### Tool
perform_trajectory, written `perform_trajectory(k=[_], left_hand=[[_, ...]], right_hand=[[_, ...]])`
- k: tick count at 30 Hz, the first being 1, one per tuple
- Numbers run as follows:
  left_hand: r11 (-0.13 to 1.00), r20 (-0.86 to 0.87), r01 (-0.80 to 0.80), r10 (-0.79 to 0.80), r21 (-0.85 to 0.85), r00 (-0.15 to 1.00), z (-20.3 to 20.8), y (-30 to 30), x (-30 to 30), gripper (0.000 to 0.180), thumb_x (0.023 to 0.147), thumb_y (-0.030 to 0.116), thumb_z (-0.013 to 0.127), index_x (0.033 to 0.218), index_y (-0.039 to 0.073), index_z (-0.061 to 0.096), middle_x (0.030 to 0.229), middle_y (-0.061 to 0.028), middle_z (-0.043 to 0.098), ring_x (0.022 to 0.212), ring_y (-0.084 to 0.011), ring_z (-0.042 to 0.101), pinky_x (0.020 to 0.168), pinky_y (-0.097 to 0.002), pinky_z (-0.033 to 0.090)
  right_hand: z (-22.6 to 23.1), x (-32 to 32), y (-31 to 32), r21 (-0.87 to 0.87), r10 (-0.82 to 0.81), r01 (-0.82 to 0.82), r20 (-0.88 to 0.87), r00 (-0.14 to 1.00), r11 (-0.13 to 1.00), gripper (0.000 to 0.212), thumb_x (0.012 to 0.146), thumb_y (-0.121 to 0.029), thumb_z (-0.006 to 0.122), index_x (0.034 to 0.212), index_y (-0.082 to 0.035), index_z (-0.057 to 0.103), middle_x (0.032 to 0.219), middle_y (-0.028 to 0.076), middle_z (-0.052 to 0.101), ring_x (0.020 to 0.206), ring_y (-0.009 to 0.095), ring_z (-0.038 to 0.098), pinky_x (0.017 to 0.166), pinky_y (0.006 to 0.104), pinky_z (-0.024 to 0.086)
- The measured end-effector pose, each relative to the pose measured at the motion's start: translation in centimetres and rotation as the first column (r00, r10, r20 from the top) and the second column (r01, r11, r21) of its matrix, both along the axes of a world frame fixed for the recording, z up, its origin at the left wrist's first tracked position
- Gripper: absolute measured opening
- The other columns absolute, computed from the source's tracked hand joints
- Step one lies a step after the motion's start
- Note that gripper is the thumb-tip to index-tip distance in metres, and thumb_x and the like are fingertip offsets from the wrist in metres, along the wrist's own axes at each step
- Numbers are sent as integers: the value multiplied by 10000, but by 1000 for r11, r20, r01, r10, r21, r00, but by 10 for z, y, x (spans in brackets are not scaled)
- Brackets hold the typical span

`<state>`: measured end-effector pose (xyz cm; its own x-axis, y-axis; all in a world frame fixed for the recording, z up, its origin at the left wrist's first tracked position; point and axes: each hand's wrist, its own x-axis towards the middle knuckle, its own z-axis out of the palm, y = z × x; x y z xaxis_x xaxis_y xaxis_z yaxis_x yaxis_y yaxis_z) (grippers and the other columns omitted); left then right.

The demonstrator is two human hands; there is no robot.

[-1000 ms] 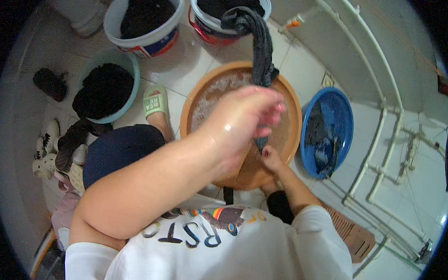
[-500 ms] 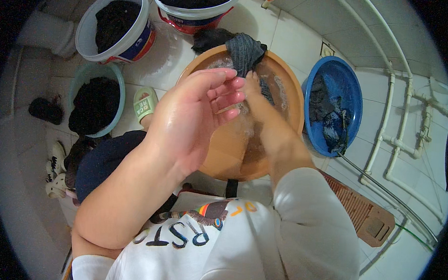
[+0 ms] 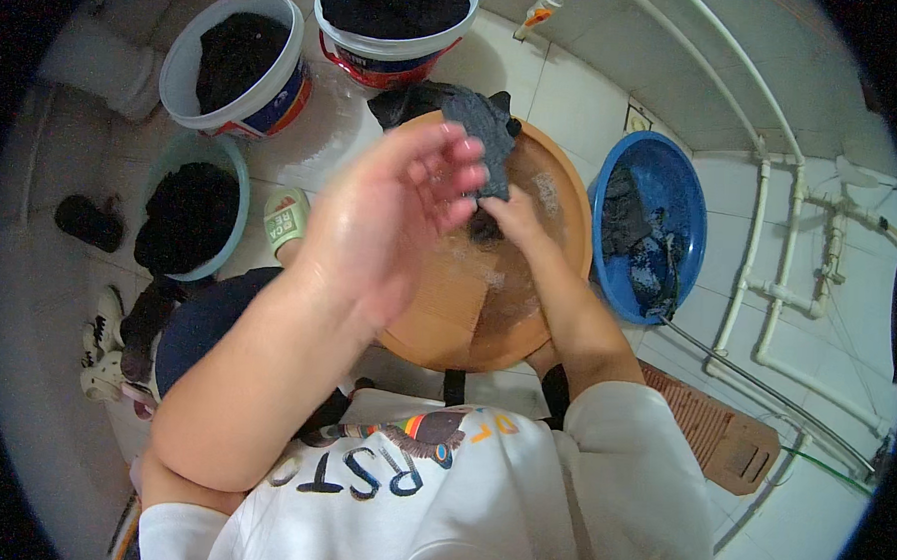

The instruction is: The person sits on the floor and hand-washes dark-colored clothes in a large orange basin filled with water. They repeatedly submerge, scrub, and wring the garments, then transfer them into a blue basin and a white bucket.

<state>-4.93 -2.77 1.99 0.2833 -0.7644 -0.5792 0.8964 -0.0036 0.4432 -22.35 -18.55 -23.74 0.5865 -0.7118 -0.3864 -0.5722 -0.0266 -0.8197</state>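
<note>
My left hand (image 3: 402, 203) is raised in front of the basin, wet and empty, with its fingers loosely curled and apart. It covers part of the basin's left side. A round orange-brown basin (image 3: 437, 320) holds soapy water. Across its far rim hangs a dark grey cloth (image 3: 472, 131), its lower end reaching toward the water. My right hand (image 3: 516, 220) is closed at that lower end, just above the water. Behind the cloth a black garment (image 3: 408, 103) lies at the basin's far edge, partly hidden.
Two white buckets of dark clothes stand at the back, a left one (image 3: 182, 73) and a right one (image 3: 394, 47). A pale green tub (image 3: 232, 236) of dark clothes sits left. At right are a blue basin (image 3: 691, 231) with wet clothes, a brown washboard (image 3: 703, 421) and white pipes (image 3: 785, 255).
My right hand has drawn back toward me from the far rim, and the grey cloth reaches further into the basin. My left hand stays raised. The view has shifted slightly.
</note>
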Motion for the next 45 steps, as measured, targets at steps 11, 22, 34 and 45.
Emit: perform_trajectory(k=[11,22,34,45], left_hand=[[983,24,-171,173,-69,985,20,16,22,150,821,173,508,911,55,528,935,-51,573,888,-178,536,775,-298,428],[991,14,-71,73,-110,997,22,16,17,175,822,180,505,928,47,546,911,-55,585,847,-171,553,737,-276,459],[996,27,42,-40,-73,999,5,-2,1,185,827,189,496,937,47,539,924,-55,580,846,-174,554,738,-279,443],[998,24,59,-59,-4,998,-16,-11,0,187,837,205,471,931,54,530,921,-61,583,840,-188,560,745,-283,442]], right_hand=[[217,-22,12,213,-322,244,698,639,946,340,692,12,529,1030,46,511,969,129,588,911,246,567,865,356,424],[292,-79,2,49,-147,195,836,528,980,490,804,-241,472,1217,16,411,1233,163,452,1138,315,426,995,451,282],[68,-45,-34,-77,27,-44,-212,977,996,667,628,-288,752,1126,31,444,1052,157,560,949,260,548,869,338,411],[-77,-48,33,-474,256,-654,-658,708,590,714,621,-371,715,1228,-123,433,964,172,505,915,327,488,770,423,399]])
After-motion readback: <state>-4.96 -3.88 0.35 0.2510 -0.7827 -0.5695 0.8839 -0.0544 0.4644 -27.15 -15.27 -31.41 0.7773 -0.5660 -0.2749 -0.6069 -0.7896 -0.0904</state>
